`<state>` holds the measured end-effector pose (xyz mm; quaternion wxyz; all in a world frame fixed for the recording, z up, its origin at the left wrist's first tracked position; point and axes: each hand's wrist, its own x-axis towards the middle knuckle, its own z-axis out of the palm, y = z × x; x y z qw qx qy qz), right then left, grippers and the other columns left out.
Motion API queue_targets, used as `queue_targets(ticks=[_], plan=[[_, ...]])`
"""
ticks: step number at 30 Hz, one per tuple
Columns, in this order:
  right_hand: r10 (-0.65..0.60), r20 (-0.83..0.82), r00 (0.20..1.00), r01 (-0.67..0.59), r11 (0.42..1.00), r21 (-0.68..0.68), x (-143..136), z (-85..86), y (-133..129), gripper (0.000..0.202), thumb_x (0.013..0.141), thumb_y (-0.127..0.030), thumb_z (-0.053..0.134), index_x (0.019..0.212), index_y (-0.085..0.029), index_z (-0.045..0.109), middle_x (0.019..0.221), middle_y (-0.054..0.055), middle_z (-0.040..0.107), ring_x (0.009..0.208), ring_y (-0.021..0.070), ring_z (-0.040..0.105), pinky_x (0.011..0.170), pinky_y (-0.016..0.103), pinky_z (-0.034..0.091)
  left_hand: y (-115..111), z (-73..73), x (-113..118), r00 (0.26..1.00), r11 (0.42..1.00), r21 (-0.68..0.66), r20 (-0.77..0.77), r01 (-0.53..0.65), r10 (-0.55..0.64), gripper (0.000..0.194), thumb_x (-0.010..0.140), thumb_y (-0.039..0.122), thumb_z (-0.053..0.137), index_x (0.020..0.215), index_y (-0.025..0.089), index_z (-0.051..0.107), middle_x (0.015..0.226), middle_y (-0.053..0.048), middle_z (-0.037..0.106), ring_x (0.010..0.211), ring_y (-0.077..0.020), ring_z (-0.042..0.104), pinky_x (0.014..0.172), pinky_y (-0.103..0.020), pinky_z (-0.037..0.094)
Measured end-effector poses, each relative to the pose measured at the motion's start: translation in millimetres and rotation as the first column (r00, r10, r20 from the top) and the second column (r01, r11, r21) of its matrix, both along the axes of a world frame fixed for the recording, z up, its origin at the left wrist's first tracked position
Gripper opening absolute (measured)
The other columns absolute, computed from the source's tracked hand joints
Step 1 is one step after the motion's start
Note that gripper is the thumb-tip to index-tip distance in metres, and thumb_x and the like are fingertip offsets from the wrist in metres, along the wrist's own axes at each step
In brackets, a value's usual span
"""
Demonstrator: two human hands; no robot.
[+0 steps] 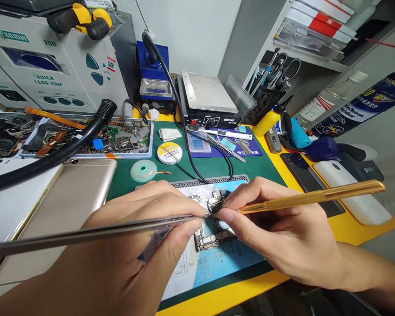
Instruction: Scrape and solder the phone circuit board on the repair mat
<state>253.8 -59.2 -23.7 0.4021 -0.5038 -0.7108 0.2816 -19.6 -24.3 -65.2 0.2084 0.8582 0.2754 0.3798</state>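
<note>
In the head view, pinches long grey tweezers near the front end with the left hand, thumb against fingers, presumably for finer control. Grips a slim gold-handled tool low down in the right hand, pen-fashion, likely for the same steadiness. Holds both tips close together over a circuit board, lying on a blue-and-white mat between the hands, probably for easy reach from either side. Cannot tell, with fingers in the way, whether touching the board. Has a parts tray and a metal-topped box farther back on the surface, apparently out of the wrists' way.
</note>
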Motion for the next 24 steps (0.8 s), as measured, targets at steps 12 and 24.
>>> queue_targets(ticks=[12, 24], plan=[[0.102, -0.172, 0.980, -0.162, 0.907, -0.388, -1, 19.9, 11, 0.032, 0.104, -0.023, 0.107, 0.097, -0.022, 0.076, 0.074, -0.007, 0.067, 0.059, 0.0117, 0.060, 0.051, 0.021, 0.049, 4, 0.3, 4, 0.997, 0.999, 0.040, 0.072, 0.002, -0.004, 0.026, 0.127, 0.010, 0.062, 0.127, 0.032, 0.077, 0.115, 0.011, 0.091, 0.108, -0.0030, 0.085, 0.106, -0.010, 0.061], [0.236, -0.047, 0.970, -0.231, 0.857, -0.460, -1, 35.4, 27, 0.019, 0.106, -0.022, 0.092, 0.102, -0.025, 0.073, 0.076, -0.004, 0.069, 0.063, 0.0169, 0.064, 0.056, 0.027, 0.051, 9, -1.8, 0, 0.994, 0.997, -0.003, 0.083, 0.075, -0.074, 0.024, 0.129, 0.016, 0.062, 0.135, 0.028, 0.082, 0.118, 0.006, 0.092, 0.111, -0.0066, 0.086, 0.102, -0.016, 0.066]])
